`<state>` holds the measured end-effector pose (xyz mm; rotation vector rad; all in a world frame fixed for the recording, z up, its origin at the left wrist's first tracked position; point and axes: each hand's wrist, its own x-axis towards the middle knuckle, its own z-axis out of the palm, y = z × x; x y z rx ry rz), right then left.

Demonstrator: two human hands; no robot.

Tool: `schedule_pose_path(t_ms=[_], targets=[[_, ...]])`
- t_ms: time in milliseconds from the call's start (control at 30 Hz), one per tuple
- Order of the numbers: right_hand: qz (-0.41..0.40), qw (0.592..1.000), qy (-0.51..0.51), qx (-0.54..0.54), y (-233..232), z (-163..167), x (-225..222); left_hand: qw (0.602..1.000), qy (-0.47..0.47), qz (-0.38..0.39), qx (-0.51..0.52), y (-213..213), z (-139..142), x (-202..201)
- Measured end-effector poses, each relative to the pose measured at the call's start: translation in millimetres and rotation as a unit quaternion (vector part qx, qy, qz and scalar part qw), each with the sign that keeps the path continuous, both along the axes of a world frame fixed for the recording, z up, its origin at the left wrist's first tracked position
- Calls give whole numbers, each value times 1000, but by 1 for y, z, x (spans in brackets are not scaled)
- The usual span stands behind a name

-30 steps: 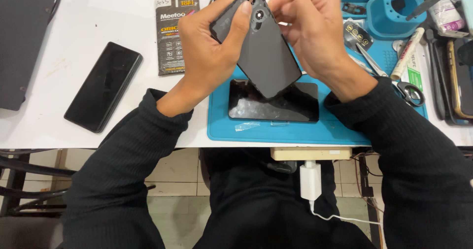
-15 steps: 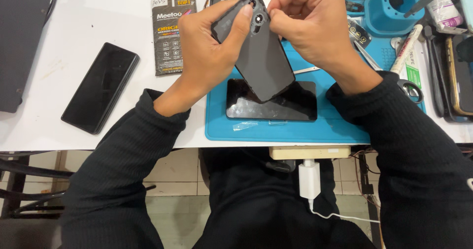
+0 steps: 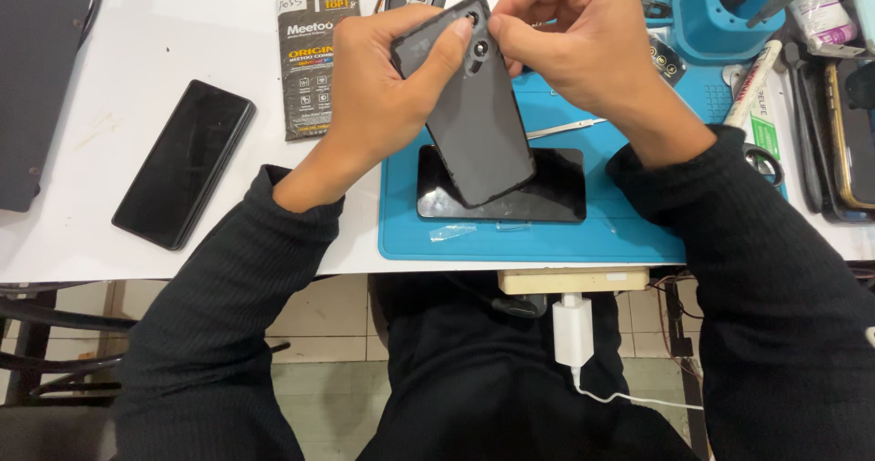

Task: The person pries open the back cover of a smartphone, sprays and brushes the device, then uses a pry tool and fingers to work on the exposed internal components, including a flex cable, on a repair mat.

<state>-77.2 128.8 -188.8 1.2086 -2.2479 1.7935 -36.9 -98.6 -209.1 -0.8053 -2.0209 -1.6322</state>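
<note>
— Phone back cover point(image 3: 474, 114), dark grey, is that what's held up over the bench?

— Yes. It hangs tilted above a blue work mat point(image 3: 629, 215), its camera end uppermost, clear of a black glass panel point(image 3: 547, 196) that lies flat on the mat right below it.

— And the surface?

— A white table point(image 3: 164, 41) with the mat on top. Below its edge there is tiled floor, and a white charger plug point(image 3: 572, 329) hangs from a pale block under the table's front.

— Any packages?

— One flat dark sachet point(image 3: 305, 69) with orange and white print lies on the table just left of the hands. A second black phone point(image 3: 182, 176) lies face up well to the left, set at a slant. A dark case point(image 3: 36, 78) fills the far left corner. At the mat's far right corner stands a round blue holder point(image 3: 729, 10); a white tube point(image 3: 752, 82) lies beside it.

— The hands?

— The left hand point(image 3: 383, 96) is clamped on the cover's upper left edge, thumb across its face. The right hand point(image 3: 574, 41) pinches its top corner by the camera hole, fingertips bunched close to the left thumb. Both sleeves are black. Thin metal tweezers point(image 3: 565, 128) lie on the mat under the right wrist.
</note>
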Motion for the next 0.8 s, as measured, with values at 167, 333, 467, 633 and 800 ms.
schedule_pose_path(t_ms=[167, 333, 467, 633, 800], targets=[[9, 998, -26, 55, 8, -2, -4, 998, -18, -25, -63, -4, -6, -8], [-24, 992, 65, 106, 12, -8, -5, 996, -22, -66, -61, -8, -11, -15], [-16, 992, 68, 102, 13, -7, -5, 995, -34, -66, -62, -10, -15, -16], [18, 993, -7, 121, 12, -3, -1, 995, -44, -59, -60, -14, -18, -12], [9, 992, -71, 102, 13, -9, -6, 988, -120, -73, -70, -12, -22, -14]])
